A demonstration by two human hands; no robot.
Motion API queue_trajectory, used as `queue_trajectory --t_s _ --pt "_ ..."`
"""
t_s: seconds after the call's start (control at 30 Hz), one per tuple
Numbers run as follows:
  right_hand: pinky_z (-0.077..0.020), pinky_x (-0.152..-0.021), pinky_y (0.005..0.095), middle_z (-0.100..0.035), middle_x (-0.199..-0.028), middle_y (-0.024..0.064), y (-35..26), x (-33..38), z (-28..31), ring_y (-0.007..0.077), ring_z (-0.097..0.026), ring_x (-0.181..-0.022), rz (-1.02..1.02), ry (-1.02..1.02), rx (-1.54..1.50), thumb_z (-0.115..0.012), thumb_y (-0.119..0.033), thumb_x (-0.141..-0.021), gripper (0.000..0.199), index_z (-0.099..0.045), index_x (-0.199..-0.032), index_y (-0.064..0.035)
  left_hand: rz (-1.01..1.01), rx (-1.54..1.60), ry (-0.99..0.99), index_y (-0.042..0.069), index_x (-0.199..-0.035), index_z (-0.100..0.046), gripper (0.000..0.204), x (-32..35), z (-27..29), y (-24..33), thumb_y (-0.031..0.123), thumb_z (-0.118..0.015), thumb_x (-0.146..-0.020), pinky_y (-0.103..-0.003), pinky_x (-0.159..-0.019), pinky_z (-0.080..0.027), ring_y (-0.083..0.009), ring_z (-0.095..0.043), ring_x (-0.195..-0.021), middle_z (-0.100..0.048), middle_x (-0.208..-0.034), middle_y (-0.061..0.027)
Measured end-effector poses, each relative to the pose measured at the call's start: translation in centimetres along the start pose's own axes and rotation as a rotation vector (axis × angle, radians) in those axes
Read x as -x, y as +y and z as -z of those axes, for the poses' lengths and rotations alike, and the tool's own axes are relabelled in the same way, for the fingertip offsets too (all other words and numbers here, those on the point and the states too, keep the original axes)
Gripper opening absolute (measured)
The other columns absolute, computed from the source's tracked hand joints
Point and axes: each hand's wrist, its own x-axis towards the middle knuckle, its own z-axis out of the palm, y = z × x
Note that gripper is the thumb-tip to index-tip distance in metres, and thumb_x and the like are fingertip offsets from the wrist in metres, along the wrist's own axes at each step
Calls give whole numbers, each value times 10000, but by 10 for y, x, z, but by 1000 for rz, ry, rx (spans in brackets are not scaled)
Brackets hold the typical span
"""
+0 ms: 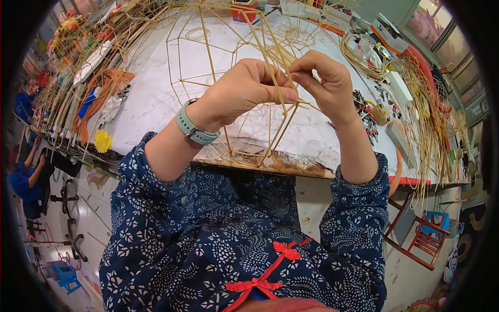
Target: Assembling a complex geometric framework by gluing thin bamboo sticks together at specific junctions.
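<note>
An open frame of thin bamboo strips stands over white paper, reaching toward the table's near edge. My left hand, with a grey-green watch band on its wrist, is closed round slanting strips on the frame's right side, thumb pressed against them. Close by on the right, my right hand pinches with thumb and forefinger right at a strip. What lies between those fingertips is too small to make out. Below both hands, several strips meet at a joint.
Bundled strips and an orange coil lie at left, near a yellow flower. Pliers, a tape roll and long loose strips crowd the right. A red container stands at the back. People sit far left.
</note>
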Motion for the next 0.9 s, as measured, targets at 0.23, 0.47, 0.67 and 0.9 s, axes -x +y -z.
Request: queue_trajectory --t_s 0.23,0.47,0.67,0.9 --pt "-432 -654 221 -592 -767 32 -7 2 -1 84 -530 -722 -69 76 9 -609 39 -790 63 -601 -847 13 -136 -239 142 -13 -800 -638 120 0 -15 -10 95 -687 -780 -220 -651 -455 -85 -567 -688 -631 -732 -48" --pt "-447 -660 212 -617 -803 25 5 26 9 66 -547 -737 -148 232 43 -598 7 -823 134 -614 -956 3 -384 -180 163 -6 -771 -603 72 4 -23 -20 44 -653 -783 -203 -595 -427 -76 -527 -652 -603 -728 -33" --pt "-457 -752 274 -637 -918 79 80 116 115 163 -581 -803 -428 651 711 -638 -151 -811 251 -618 -1019 -11 -542 -480 134 -2 -744 -572 75 -10 7 -19 11 -635 -784 -199 -542 -399 -73 -498 -630 -574 -764 -41" --pt "-419 -876 413 -593 -1069 219 191 230 230 342 -548 -1024 -1013 571 1269 -711 -316 -674 537 -597 -1083 14 -638 -547 161 4 -745 -572 78 -15 6 -49 1 -645 -769 -213 -557 -414 -91 -516 -649 -552 -774 -39"
